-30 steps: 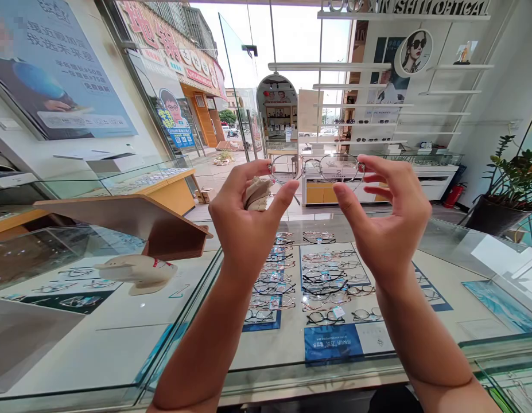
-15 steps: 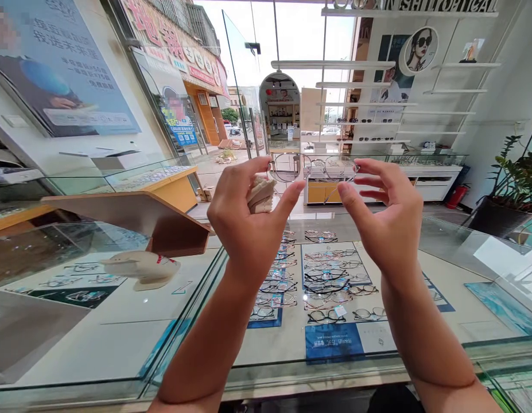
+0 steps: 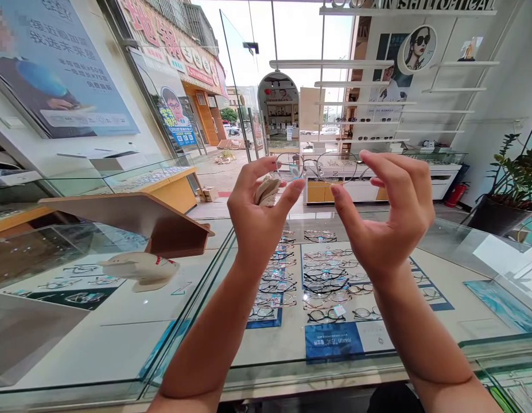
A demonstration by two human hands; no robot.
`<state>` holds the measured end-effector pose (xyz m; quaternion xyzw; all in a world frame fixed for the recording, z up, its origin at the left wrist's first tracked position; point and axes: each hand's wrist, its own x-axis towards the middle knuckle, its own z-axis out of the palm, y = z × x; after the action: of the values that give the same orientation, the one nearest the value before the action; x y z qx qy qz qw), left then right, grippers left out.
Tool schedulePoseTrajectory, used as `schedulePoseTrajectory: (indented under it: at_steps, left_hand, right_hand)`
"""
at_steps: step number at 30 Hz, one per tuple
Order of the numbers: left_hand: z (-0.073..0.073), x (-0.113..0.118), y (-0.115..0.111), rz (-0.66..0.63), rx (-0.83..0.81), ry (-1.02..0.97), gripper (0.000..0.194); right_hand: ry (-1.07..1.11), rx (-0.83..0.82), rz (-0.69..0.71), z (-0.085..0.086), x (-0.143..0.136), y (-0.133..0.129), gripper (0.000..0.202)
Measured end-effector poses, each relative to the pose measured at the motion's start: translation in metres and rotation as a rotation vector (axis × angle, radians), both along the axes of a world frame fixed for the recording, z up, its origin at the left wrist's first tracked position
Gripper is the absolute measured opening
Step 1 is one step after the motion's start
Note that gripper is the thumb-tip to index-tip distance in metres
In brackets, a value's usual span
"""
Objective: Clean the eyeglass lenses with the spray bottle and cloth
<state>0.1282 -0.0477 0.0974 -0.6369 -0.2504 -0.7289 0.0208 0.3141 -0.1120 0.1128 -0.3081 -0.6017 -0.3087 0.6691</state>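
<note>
Thin-rimmed eyeglasses (image 3: 337, 167) are held up in front of me between both hands, above the glass counter. My left hand (image 3: 259, 215) pinches the left end of the frame, and a crumpled beige cloth (image 3: 268, 190) is tucked inside its curled fingers. My right hand (image 3: 392, 221) has its forefinger at the right end of the frame and its thumb by the lower edge of the right rim. Both lenses face me. The temple arms are mostly hidden behind the right fingers.
Below lies a glass display counter (image 3: 266, 370) with several rows of eyeglasses (image 3: 326, 281) inside. At the left, a brown angled stand (image 3: 179, 235) and a beige duck-like figure (image 3: 140, 267) sit close by. An oval mirror (image 3: 279, 123) stands beyond; a potted plant (image 3: 507, 189) is at right.
The eyeglasses have turned, so both rims show more fully. My left hand has shifted right, and my right hand has moved slightly right, its fingers curling more. The cloth moved along with the left hand.
</note>
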Motion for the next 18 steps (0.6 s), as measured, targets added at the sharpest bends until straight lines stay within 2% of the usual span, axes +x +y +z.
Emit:
schedulePoseTrajectory:
  at_steps: [3, 10, 15, 18]
  left_hand:
    - [0.0003, -0.0007, 0.0022, -0.017, 0.003, -0.016, 0.047]
    - [0.0022, 0.0013, -0.0008, -0.032, -0.038, -0.062, 0.05]
    - [0.0023, 0.0039, -0.0028, 0.014, -0.015, -0.082, 0.047]
    - [0.0008, 0.0023, -0.0024, 0.05, 0.02, -0.111, 0.048]
  right_hand:
    - [-0.005, -0.008, 0.051, -0.0004, -0.0014, -0.0018, 0.04]
    - [0.018, -0.087, 0.069, -0.003, -0.0019, -0.0011, 0.042]
    - [-0.002, -0.018, 0.047, -0.0044, -0.0021, 0.0, 0.044]
    - [0.048, -0.128, 0.13, -0.0043, -0.0036, -0.0005, 0.045]
